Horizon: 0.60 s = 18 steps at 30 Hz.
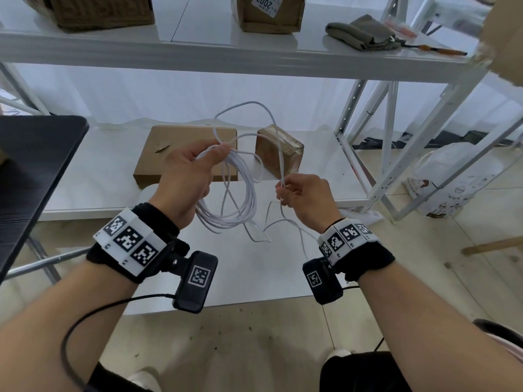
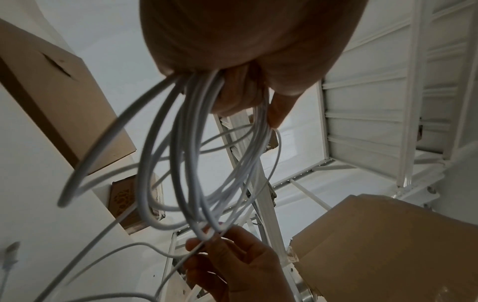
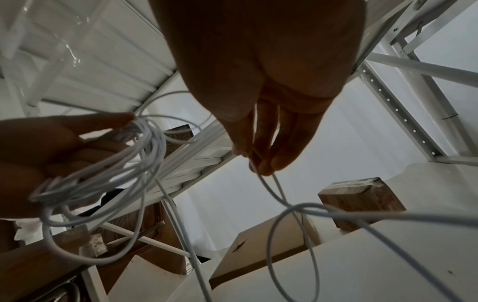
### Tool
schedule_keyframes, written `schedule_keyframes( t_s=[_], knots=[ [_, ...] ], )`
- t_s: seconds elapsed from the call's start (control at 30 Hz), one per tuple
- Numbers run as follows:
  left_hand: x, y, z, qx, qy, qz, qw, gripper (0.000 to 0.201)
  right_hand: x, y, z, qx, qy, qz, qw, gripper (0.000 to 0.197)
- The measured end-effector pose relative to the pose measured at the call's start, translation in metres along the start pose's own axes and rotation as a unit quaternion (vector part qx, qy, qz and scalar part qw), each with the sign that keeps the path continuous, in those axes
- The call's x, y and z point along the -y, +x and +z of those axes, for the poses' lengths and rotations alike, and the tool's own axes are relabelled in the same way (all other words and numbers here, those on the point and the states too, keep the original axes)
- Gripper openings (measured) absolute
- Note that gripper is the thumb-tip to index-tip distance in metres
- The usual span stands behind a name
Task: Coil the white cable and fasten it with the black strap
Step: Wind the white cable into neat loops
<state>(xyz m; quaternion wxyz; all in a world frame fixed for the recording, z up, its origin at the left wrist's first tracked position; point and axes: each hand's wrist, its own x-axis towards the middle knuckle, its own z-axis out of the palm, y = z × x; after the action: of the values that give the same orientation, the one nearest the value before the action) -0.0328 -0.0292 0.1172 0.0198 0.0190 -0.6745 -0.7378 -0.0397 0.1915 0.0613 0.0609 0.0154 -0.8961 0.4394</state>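
Observation:
My left hand [image 1: 192, 165] is raised above the low shelf and grips several loops of the white cable [image 1: 243, 199] that hang below it. In the left wrist view the loops [image 2: 181, 163] run out from under the curled fingers. To the right, my right hand [image 1: 300, 193] pinches a loose strand of the same cable between thumb and fingertips; the right wrist view shows that strand [image 3: 269, 190] leaving the pinch. More slack arcs up behind the hands and trails down onto the shelf. No black strap shows in any view.
A flat cardboard box [image 1: 184, 154] and a smaller taped box [image 1: 278, 149] lie on the white lower shelf [image 1: 99, 171] behind the hands. The upper shelf [image 1: 198, 52] holds boxes and a folded cloth [image 1: 362, 32]. A black table [image 1: 31, 165] stands left, a white bag [image 1: 452, 182] right.

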Motion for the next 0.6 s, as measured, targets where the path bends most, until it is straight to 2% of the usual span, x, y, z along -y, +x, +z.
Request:
schedule_keyframes(
  t_s=[0.2, 0.33, 0.4, 0.5, 0.6],
  knots=[
    [0.003, 0.006, -0.009, -0.068, -0.038, -0.027, 0.997, 0.009, 0.007, -0.002, -0.015, -0.021, -0.025, -0.029, 0.999, 0.02],
    [0.005, 0.01, -0.015, -0.092, -0.032, -0.035, 0.995, 0.007, 0.012, -0.001, -0.026, -0.05, 0.025, -0.004, 0.998, 0.017],
    [0.006, 0.011, -0.015, -0.091, -0.023, -0.041, 0.995, 0.009, 0.012, -0.001, -0.032, -0.08, 0.058, 0.007, 0.995, 0.01],
    [0.009, 0.012, -0.015, -0.073, 0.003, -0.052, 0.996, 0.009, 0.014, -0.001, -0.038, -0.133, 0.114, 0.012, 0.984, 0.012],
    [0.01, 0.012, -0.014, -0.014, 0.061, -0.053, 0.997, 0.011, 0.02, 0.001, -0.047, -0.172, 0.205, 0.03, 0.963, 0.017]
  ],
)
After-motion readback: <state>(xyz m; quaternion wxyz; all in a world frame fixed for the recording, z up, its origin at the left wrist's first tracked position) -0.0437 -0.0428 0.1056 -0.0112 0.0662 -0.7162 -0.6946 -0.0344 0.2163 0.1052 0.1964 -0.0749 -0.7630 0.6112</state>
